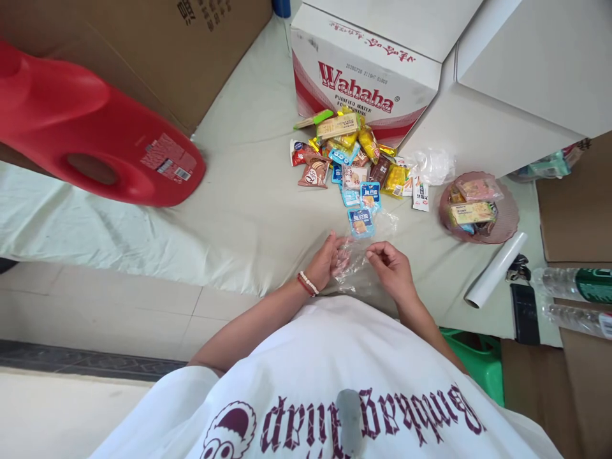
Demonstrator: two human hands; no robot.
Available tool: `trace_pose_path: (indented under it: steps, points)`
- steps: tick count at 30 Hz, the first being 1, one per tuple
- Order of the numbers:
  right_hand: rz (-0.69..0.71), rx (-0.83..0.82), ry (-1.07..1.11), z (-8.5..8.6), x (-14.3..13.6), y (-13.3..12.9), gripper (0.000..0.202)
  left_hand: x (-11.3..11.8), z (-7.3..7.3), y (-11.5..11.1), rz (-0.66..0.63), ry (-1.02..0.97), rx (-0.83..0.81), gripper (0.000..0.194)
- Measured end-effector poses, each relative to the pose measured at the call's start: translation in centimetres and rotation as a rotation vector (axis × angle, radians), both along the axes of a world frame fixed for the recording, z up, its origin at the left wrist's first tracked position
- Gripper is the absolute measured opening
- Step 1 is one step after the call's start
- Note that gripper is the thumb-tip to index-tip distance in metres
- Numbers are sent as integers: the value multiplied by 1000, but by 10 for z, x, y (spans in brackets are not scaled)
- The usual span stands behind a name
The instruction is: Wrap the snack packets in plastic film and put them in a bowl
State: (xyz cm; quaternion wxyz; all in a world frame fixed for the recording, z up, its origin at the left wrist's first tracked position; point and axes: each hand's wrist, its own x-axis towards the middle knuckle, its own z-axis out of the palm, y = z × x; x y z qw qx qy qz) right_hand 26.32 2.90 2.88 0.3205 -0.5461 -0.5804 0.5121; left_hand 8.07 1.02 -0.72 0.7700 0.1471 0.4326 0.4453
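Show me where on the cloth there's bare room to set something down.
Widest free patch: the cloth between the red jug and the snack pile. A smaller one lies between the right hand and the white roll. Crowded: by the Wahaha box and phone.

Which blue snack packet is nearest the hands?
The frontmost blue snack packet, just beyond the left hand; other blue ones lie farther, behind it or in the pink bowl.

The left hand (326, 260), bracelets of white and red beads (308, 284) at its wrist, touches a clear, crinkled plastic bag (352, 266) pinched by the right hand (393, 271). From them, colourful wrapped snacks (354, 177) lie at twelve o'clock, a round, translucent pink bowl (510, 217) at two, a smooth white cylinder (496, 271) at three, a red plastic jug (157, 140) at ten.
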Motion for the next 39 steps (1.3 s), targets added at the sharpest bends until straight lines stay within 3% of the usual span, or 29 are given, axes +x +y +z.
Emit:
trace_pose_path:
  steps: [9,16,22,34,39]
  points:
    - [12,-41,-15,-12,-5,2,23,-10,-2,-12,8,256,-2,30]
    - [52,-81,-17,-12,-6,-3,31,-4,-3,-12,-17,308,148,37]
    - [57,-122,76,-16,-14,-7,31,2,-2,-11,-37,455,337,30]
    - [-212,-169,239,-9,1,-1,30,1,1,-11,169,386,215,31]
    - [-369,-117,344,-9,34,-2,31,-25,11,-16,292,343,134,33]
